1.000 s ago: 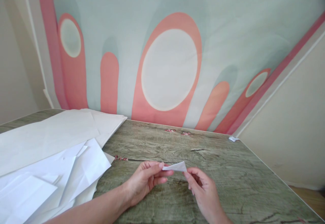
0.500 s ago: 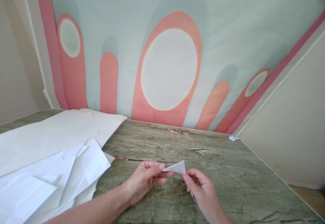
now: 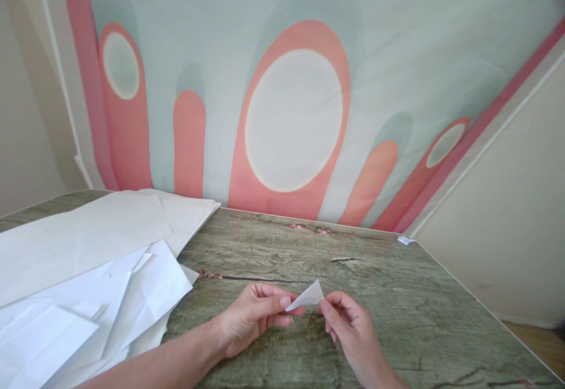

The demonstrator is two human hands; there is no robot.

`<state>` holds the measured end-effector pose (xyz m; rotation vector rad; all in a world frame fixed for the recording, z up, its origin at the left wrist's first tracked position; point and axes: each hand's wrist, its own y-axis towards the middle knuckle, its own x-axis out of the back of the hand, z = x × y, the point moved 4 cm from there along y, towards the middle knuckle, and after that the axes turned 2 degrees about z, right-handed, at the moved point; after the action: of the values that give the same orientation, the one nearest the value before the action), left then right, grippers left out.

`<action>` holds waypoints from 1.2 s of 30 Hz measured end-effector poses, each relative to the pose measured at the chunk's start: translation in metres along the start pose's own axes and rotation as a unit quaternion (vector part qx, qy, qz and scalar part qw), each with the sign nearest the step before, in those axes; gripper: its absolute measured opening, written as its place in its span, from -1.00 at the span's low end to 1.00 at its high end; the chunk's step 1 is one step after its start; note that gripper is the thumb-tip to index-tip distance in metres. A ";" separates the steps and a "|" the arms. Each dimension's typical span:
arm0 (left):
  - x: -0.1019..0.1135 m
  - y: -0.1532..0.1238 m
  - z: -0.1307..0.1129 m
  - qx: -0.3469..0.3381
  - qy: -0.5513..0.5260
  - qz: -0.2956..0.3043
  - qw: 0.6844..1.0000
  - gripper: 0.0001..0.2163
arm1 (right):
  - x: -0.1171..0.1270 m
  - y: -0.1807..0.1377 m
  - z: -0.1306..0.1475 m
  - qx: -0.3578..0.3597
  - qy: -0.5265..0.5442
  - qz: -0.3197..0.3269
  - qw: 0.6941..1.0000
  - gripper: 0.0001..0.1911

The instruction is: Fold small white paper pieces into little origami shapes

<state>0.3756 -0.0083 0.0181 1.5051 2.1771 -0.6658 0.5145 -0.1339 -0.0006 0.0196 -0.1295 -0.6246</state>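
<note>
A small white folded paper triangle (image 3: 309, 296) is held just above the wood-patterned table (image 3: 273, 242), one point tilted up. My left hand (image 3: 260, 312) pinches its left corner between thumb and fingers. At the right corner, the thumb and index finger of my right hand (image 3: 348, 321) grip the paper, the other fingers curled in. The folds on the underside are hidden.
Several loose and folded white sheets (image 3: 150, 295) lie at the left, in front of a stack of large pale sheets (image 3: 101, 224). A small white scrap (image 3: 405, 240) rests at the far right corner. A patterned backdrop (image 3: 212, 53) rises behind the table.
The paper triangle has tilted, its left corner dipping lower and its face turning more toward me. My left thumb has shifted slightly right and down; my right hand has barely moved.
</note>
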 end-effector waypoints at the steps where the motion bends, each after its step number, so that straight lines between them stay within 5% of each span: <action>1: 0.000 0.000 0.000 0.001 0.001 0.002 1.000 -0.76 | 0.000 0.000 0.001 0.000 0.001 0.000 1.000 -0.62; 16: -0.001 0.000 0.002 0.022 0.042 0.008 0.999 -0.70 | 0.002 0.000 -0.004 0.013 0.008 -0.005 1.000 -0.65; 36: -0.002 0.003 0.009 0.025 0.246 -0.055 0.967 -0.71 | 0.003 0.001 -0.006 0.008 0.025 -0.028 0.999 -0.64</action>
<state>0.3794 -0.0148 0.0117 1.7304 2.6403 -0.4089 0.5187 -0.1350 -0.0063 0.0539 -0.0865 -0.6795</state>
